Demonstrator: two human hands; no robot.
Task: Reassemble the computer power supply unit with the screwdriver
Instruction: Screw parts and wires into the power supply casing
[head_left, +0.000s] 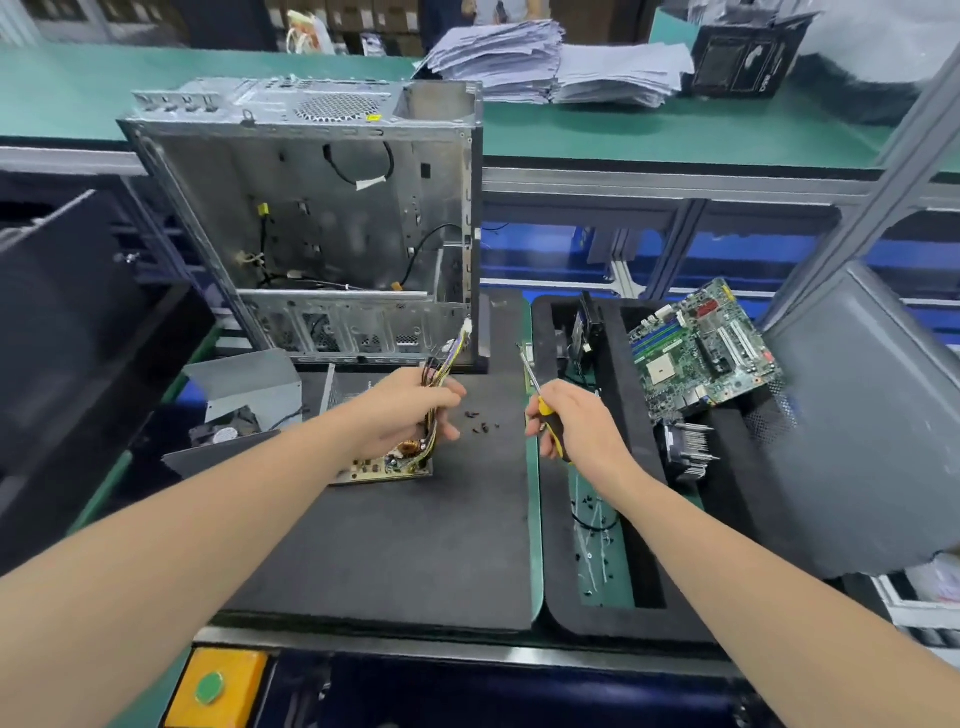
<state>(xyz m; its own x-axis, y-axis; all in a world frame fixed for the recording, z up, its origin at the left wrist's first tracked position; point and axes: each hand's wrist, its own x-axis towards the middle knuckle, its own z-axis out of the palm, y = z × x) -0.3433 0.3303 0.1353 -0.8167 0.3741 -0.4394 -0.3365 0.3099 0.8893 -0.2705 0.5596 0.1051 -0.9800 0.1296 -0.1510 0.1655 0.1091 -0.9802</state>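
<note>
Bare grey sheet metal, dull and scuffed, on the computer case (332, 218); matt black foam, finely grained, for the mat (415, 545) and the tray (553, 571); glossy yellow-and-black plastic handle and bright metal shaft on the screwdriver (544, 408); smooth plastic-coated wires (444, 364); rumpled pale paper stacks (545, 62); shiny metal fins on the heat sink (693, 449)

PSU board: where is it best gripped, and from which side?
By the bare near edge of the PSU board, from the person's side: coils and parts crowd its top, and the left hand grips the wires rising from its right end.
</note>
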